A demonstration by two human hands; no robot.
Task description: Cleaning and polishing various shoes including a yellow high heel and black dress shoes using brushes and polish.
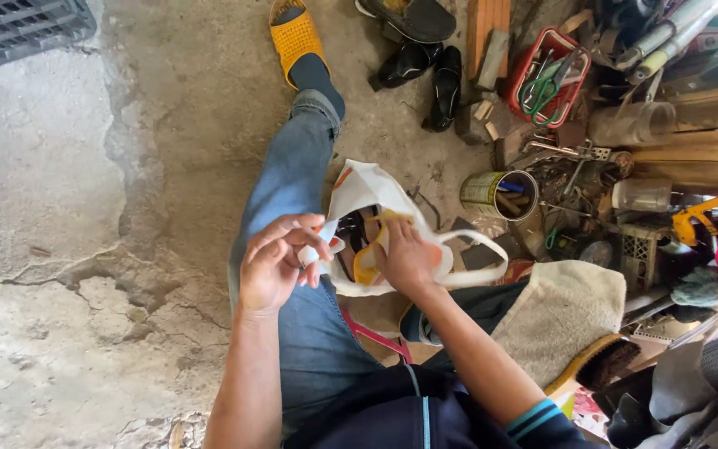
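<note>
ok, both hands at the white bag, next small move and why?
Probably draw the yellow piece up out of the bag. The right hand already has its fingers down in the opening on that piece, while the left hand pinches the bag's edge and holds the mouth open. What else lies inside is too dark to tell.

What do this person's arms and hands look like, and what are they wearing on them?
Both hands are bare: the left hand and the right hand show no gloves, and no rings or watch can be seen. The forearms are bare too. A dark navy short sleeve with light blue stripes at its cuff covers the right upper arm.
</note>
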